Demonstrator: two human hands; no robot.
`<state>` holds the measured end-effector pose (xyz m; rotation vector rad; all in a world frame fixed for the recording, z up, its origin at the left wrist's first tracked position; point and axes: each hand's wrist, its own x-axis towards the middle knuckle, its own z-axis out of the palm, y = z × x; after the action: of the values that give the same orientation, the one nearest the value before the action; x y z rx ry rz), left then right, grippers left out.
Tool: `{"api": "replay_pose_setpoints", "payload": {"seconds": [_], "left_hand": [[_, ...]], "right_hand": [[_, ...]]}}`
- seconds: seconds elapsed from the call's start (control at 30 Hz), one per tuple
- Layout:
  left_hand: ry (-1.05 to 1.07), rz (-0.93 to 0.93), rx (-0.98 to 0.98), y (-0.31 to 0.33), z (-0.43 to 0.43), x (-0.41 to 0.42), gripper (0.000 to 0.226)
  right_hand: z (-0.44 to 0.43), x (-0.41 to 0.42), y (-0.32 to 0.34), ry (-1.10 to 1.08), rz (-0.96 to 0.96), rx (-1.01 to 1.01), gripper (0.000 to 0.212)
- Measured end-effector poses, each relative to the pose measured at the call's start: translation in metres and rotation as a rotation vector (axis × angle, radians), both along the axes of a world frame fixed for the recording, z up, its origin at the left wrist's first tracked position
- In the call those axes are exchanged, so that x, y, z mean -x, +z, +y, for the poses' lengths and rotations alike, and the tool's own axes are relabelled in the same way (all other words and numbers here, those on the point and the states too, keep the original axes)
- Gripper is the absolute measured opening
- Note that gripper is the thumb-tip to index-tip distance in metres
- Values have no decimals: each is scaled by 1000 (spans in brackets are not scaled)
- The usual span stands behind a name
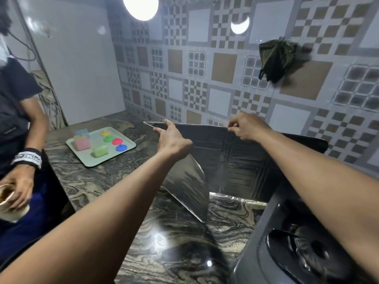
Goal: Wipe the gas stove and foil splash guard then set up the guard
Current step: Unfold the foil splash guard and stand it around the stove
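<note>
The foil splash guard (pixel 235 160) stands upright on the marble counter against the tiled wall, its left panel (pixel 188 185) folded forward. My left hand (pixel 172 138) touches the guard's top edge near its left end, fingers fairly straight. My right hand (pixel 244 126) pinches the same top edge further right. The gas stove (pixel 297 249) sits at the lower right, in front of the guard, one black burner grate showing. A dark green cloth (pixel 276 60) hangs on the wall above the guard.
A pale tray (pixel 86 158) with coloured sponges and small lids lies on the counter to the left. Another person (pixel 18 124) sits at the left edge holding a cup. The marble counter (pixel 164 242) stretches toward me.
</note>
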<state>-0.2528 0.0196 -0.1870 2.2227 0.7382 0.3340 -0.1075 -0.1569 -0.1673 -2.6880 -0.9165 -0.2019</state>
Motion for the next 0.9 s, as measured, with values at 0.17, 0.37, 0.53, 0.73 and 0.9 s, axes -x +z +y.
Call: {"api": "replay_pose_setpoints", "payload": {"seconds": [0.17, 0.37, 0.53, 0.73, 0.9], "left_hand": [[-66, -31, -24, 0, 6, -2, 95], [-148, -48, 95, -3, 16, 1, 100], [-180, -109, 50, 4, 19, -3, 102], [-169, -150, -21, 23, 23, -17, 96], [-152, -146, -23, 37, 24, -32, 86]], "right_hand": [[-18, 0, 7, -63, -15, -8, 16], [-43, 5, 14, -151, -8, -40, 17], [-55, 10, 18, -223, -70, -17, 12], [-58, 8, 18, -328, -172, -39, 17], [-57, 3, 24, -338, -243, -54, 19]]}}
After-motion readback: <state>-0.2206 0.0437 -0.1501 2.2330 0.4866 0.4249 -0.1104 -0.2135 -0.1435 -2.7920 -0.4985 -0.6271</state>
